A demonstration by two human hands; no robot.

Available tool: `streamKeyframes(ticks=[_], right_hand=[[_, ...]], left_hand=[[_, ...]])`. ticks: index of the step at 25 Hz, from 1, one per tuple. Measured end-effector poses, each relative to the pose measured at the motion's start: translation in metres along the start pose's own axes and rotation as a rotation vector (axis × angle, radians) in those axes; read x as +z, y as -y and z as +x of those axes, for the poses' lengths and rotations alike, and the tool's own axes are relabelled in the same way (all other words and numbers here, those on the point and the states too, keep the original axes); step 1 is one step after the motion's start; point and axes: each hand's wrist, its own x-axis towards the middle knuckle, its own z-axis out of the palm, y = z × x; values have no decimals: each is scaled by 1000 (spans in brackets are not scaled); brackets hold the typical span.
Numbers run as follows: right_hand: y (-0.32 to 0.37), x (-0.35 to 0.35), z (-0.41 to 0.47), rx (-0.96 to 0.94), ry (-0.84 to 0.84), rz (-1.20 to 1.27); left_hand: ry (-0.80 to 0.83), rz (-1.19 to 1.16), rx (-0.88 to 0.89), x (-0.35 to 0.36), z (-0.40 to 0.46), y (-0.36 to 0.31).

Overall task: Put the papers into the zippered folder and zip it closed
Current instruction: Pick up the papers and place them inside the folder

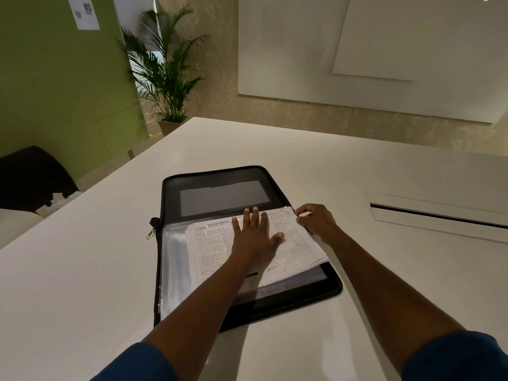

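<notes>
Black zippered folder (220, 193) open, left hand (254, 237) flat on papers (211, 248), right hand (316, 221) pinching their edge

Black folder (297, 299), white printed papers (214, 251), green wall (55, 92)

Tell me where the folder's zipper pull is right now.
In the head view the zipper pull hangs at the left edge of the open zippered folder, at its spine, left of the papers and away from both hands.
</notes>
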Motion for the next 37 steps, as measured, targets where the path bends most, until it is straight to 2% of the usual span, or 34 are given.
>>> streamKeyframes(ticks=[10, 13, 16, 20, 24, 30, 33, 37], right_hand=[[17, 8, 1, 9, 155, -59], [28, 12, 2, 143, 179, -10], [35, 15, 1, 218, 157, 60], [39, 16, -3, 197, 153, 56], [40, 16, -7, 135, 64, 52], [42, 13, -14, 105, 120, 111], [38, 12, -23, 61, 70, 76], [24, 9, -40, 60, -5, 34]], left_hand=[[63, 4, 7, -11, 1, -2], [79, 4, 8, -13, 1, -3], [87, -4, -1, -13, 2, -3], [88, 11, 9, -10, 4, -1], [61, 22, 24, -7, 4, 1], [65, 48, 27, -5, 4, 2], [71, -21, 45, -9, 2, 4], [-61, -62, 107, -23, -6, 30]])
